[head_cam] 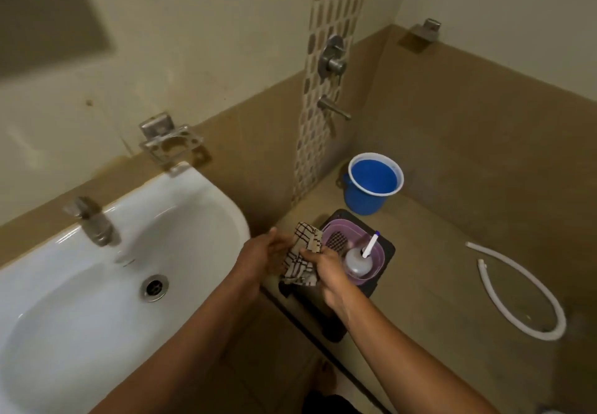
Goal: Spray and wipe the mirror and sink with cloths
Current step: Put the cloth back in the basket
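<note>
Right hand (323, 268) — fingers curled, pinching the checked cloth (302, 260). Left hand (263, 252) — fingers relaxed and apart, touching the cloth's left side. Cloth hangs just off the sink's (206, 207) right edge, above the black stool (386, 253) carrying a purple basket (336, 229) with spray bottle (357, 260).

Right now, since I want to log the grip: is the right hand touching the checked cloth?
Touching. The head view shows the right hand with fingers curled on the cloth, pinching its edge, with no gap between them.
</note>
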Motion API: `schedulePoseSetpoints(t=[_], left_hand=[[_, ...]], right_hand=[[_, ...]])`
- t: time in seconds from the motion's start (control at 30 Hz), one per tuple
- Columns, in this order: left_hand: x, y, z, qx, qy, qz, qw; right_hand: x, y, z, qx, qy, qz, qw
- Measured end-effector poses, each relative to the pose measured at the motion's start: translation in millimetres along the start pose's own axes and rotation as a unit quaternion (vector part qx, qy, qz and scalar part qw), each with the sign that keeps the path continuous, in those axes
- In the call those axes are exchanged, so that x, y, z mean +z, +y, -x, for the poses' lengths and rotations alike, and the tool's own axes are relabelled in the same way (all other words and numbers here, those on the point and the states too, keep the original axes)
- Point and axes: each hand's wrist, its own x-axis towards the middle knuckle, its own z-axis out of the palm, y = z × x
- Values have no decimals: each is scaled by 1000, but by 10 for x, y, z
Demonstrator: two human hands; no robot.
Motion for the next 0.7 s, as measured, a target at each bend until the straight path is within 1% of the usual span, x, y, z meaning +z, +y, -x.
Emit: schedulePoseSetpoints(t=[0.07,0.1,0.2,0.27,0.43,0.53,0.6,0.7], left_hand=[[180,6,-263,21,37,-22,999],[239,-11,-383,20,42,-38,998],[544,-75,-719,-15,-5,-121,992],[731,-121,-867,-33,-35,-145,988],[1102,-140,-1193,-68,-60,-170,981],[1255,-176,-1390,-99,-86,-184,974],[1308,-213,-1496,-116,-101,-173,973],[1390,-292,-1678,-137,-102,-172,970]], right_hand=[[-223,-146,-113,10,-7,-19,1000],[-305,-214,-143,19,-13,-37,999],[-605,-403,-303,34,-18,-56,998],[-777,-491,-410,38,-14,-42,998],[-1183,-617,-650,61,15,-28,998],[-1349,-555,-812,60,32,-36,997],[-1400,-479,-917,59,45,-40,996],[-1445,-385,-1050,54,70,-34,996]])
